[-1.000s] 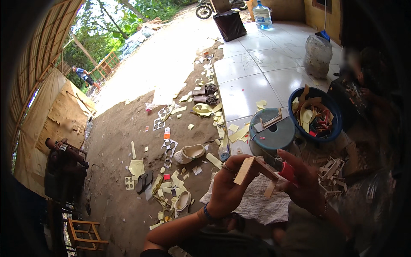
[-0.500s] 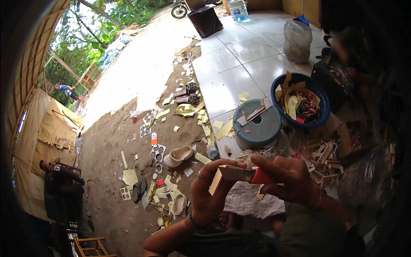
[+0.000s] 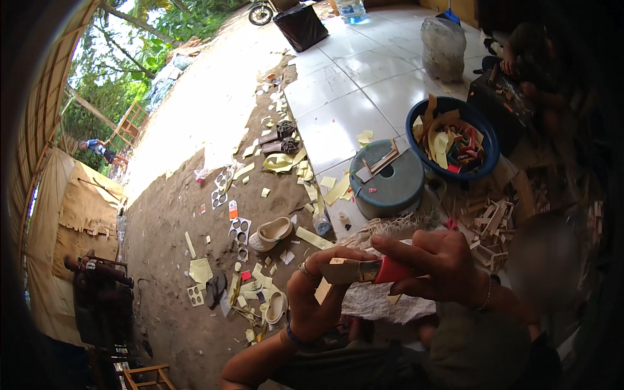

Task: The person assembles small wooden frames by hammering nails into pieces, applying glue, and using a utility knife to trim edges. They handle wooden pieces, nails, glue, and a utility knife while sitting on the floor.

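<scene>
Outdoors, bare brown ground (image 3: pixel 169 260) littered with pale yellow offcuts meets a white tiled floor (image 3: pixel 364 71), and you sit at the edge with both hands raised before your chest.

Your left hand (image 3: pixel 318 299) is clenched around a small pale wooden piece (image 3: pixel 344 270); the thumb and fingers wrap it from below, and one ring shows on a finger. Your right hand (image 3: pixel 435 263) grasps a red-handled tool (image 3: pixel 390 270), fingers closed over the handle. I cannot tell what kind of blade or tip it has, because it is hidden where it meets the wood.

The important relation: the wooden piece lies directly to the left of the tool, and both share nearly one horizontal line, so the tool's long axis points straight into the end of the piece. The two hands are almost touching; the left one is nearer to the wood, the right one nearer to the handle.

Counting what is near you: one wooden piece in the hands, one tool, one grey round stool (image 3: pixel 387 182), one blue basin (image 3: pixel 484 162) full of scraps, and one heap of small wooden frames (image 3: pixel 487 221) just beside your right wrist.
</scene>
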The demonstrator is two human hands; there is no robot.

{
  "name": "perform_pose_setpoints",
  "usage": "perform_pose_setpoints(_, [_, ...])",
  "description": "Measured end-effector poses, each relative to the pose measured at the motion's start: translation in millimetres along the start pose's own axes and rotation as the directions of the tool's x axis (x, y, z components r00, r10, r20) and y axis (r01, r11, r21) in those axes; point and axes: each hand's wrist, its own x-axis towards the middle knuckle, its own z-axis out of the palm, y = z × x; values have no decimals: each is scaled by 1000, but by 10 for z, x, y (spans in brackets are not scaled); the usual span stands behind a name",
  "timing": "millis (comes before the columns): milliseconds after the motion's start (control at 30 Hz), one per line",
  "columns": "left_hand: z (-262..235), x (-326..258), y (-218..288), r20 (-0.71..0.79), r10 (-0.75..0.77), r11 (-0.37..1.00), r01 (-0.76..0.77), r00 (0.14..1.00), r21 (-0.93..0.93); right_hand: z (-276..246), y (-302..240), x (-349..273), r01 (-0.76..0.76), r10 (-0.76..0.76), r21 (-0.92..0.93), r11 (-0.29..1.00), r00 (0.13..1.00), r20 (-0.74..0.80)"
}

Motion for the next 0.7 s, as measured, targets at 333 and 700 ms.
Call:
perform_pose_setpoints(333, [-7,-38,39,50,12,999,-15,999,46,-76,-70,0,-21,18,-155,988,1000,-22])
perform_pose_setpoints(700, [17,-71,199,71,109,912,-71,992,-405,-97,262,-81,-432,434,47,901,890,-141])
